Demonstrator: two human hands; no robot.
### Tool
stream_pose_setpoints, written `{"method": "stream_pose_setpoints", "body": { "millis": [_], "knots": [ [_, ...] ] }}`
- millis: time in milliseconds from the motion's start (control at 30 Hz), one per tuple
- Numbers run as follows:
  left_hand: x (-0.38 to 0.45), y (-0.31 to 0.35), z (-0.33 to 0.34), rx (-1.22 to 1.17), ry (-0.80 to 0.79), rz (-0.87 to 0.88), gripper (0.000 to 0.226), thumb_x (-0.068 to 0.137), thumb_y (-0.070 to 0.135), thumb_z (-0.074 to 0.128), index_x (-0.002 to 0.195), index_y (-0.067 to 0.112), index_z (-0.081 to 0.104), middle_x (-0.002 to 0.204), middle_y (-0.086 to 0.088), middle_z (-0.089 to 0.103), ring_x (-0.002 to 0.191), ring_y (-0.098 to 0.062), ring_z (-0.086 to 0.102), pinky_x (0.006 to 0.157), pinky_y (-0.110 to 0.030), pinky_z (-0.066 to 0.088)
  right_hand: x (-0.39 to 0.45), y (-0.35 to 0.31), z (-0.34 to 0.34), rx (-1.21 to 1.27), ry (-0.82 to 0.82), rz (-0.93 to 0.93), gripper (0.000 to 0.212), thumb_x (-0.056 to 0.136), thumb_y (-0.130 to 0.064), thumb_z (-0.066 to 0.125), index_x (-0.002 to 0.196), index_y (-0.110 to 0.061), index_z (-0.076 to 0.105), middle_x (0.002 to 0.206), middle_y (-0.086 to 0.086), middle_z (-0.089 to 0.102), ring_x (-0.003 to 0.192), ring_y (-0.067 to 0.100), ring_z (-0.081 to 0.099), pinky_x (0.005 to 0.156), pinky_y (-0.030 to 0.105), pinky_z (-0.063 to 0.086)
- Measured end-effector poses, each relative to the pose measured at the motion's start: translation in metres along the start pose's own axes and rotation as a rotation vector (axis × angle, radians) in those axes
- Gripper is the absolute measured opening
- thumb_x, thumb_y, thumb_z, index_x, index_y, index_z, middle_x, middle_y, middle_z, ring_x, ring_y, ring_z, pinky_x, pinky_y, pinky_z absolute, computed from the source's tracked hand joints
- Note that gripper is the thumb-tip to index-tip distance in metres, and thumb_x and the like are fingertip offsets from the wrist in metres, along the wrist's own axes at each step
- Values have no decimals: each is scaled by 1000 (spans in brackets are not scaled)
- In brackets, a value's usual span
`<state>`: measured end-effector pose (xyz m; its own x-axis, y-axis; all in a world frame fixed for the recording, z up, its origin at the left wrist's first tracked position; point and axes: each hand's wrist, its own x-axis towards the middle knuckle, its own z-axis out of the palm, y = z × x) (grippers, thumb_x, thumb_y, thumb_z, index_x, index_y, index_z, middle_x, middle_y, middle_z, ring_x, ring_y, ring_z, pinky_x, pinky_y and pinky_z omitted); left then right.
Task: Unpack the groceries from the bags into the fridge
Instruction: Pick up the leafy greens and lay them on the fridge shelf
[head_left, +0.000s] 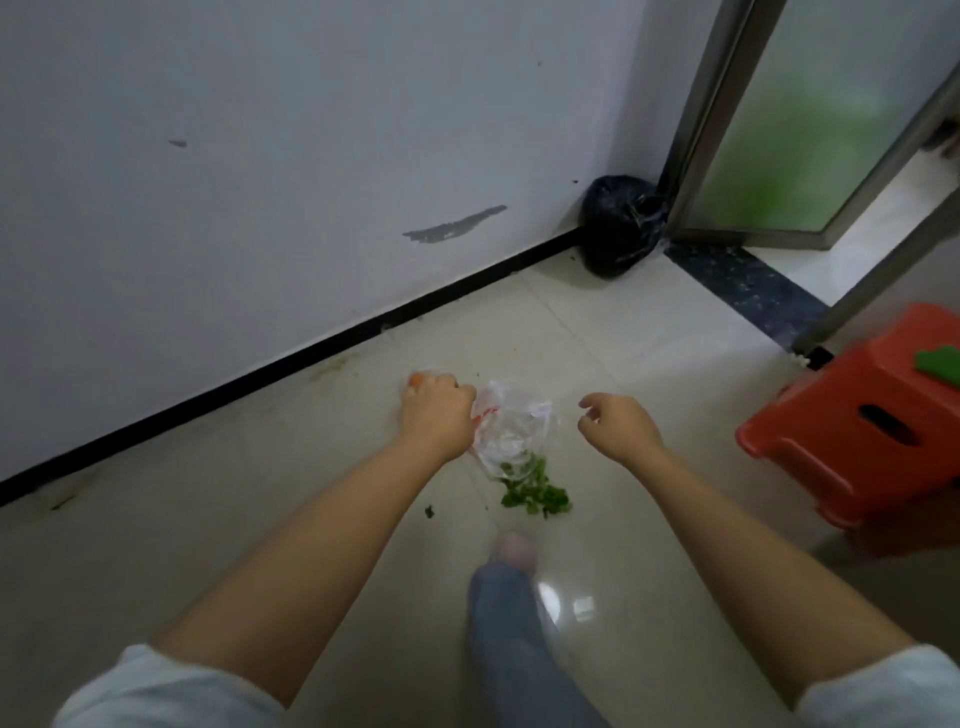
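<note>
Where pale tiled floor (597, 332) meets white wall (260, 156), greens (535, 493) lie.

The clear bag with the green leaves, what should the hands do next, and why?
Probably bring the open right hand to the clear bag and steady its free side. The left hand grips only one edge, and green leaves spill from its mouth onto the floor.

— What did I have around the edges of the view?
— A tied black rubbish bag (621, 226) sat in the corner, against the white wall (260, 156) and touching the metal door frame (698, 119).
— And on my right?
— A red plastic stool (857, 415) stood on the pale tiled floor (597, 322), with something green (940, 365) lying on its top.
</note>
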<state>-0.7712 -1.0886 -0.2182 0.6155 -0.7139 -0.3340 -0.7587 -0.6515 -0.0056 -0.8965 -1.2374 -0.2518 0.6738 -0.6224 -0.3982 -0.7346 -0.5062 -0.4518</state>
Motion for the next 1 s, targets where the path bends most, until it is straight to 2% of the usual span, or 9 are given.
{"method": "stream_pose_setpoints", "body": {
  "millis": [267,333,433,567,667,767,867,933,1000],
  "knots": [
    [214,-44,59,-55,-167,-11,40,95,16,38,133,7,45,132,-15,50,124,-32,46,98,-41,42,195,-3,71,99,-211,234,40,90,-11,45,129,-4,51,122,22,61,116,34,55,96,35,44],
    [254,-50,89,-92,-213,30,44,94,15,39,138,9,44,134,-14,50,123,-31,48,94,-40,45,227,-6,96,133,-244,276,37,90,-12,46,125,-2,54,122,23,61,116,34,55,96,35,44],
    [304,-61,145,-111,-273,116,33,91,12,42,120,8,58,123,-14,58,111,-32,55,82,-37,47,270,-6,135,173,-268,301,33,91,-11,45,121,-1,57,120,24,62,112,36,57,90,36,45],
    [373,-77,225,-46,-370,165,32,91,10,42,120,6,58,124,-14,58,115,-31,53,89,-38,46,334,12,189,221,-261,402,37,92,-13,42,126,-5,53,119,22,61,104,38,60,83,42,50],
    [421,-81,292,-7,-355,265,36,92,11,42,126,8,54,134,-13,52,119,-32,50,94,-39,44,376,46,248,178,-239,475,37,92,-14,43,126,-4,52,121,21,60,109,36,58,85,37,48],
    [451,-79,361,15,-362,308,36,93,12,43,129,9,52,146,-13,38,125,-32,45,96,-38,42,408,92,313,-16,-291,471,29,91,-16,44,112,-1,56,112,21,62,102,35,58,77,35,46],
    [480,-76,433,-13,-324,337,38,90,10,46,127,7,52,154,-10,27,134,-31,36,101,-39,40,427,140,366,-170,-333,447,32,92,-18,41,121,-5,48,117,18,59,106,34,55,83,37,44],
    [505,-71,476,-27,-193,468,44,79,6,61,122,3,56,144,-19,43,124,-36,50,94,-40,47,438,176,397,-215,-287,508,35,95,-21,38,126,-6,42,121,17,56,111,34,52,87,38,43],
    [533,-62,506,-77,-97,545,48,67,5,72,113,-1,62,128,-27,55,110,-43,59,86,-44,52,446,209,423,-141,-206,650,34,96,-23,38,123,-2,44,120,20,57,110,36,53,87,40,44]
  ]
}}
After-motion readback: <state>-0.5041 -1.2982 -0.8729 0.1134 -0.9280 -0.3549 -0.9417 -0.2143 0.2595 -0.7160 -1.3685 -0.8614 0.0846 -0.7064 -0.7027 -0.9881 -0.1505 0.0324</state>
